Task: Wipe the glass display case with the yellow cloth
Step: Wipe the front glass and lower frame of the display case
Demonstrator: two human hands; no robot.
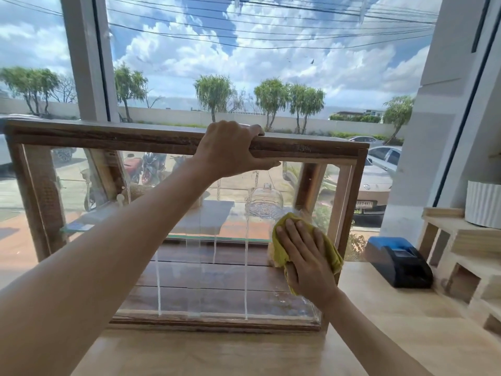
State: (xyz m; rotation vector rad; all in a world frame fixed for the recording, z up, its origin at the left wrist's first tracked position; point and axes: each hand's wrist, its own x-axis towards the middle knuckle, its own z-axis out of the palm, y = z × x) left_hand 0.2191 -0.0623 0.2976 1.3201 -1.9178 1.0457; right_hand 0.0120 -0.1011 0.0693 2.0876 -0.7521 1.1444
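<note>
A wooden-framed glass display case [89,142] stands on a light wooden counter in front of a big window. My left hand [230,150] grips the case's top wooden rail near its middle. My right hand [306,259] presses flat on the yellow cloth [279,240], which lies against the lower right part of the front glass. White streaks of liquid run down the glass [189,280] left of the cloth. Inside the case, a clear glass dome [267,199] sits on a shelf.
A black and blue receipt printer [398,260] sits on the counter [393,321] right of the case. Stepped wooden shelves [461,256] with a white ribbed pot [484,203] stand at the far right. A white window post [86,58] rises behind the case.
</note>
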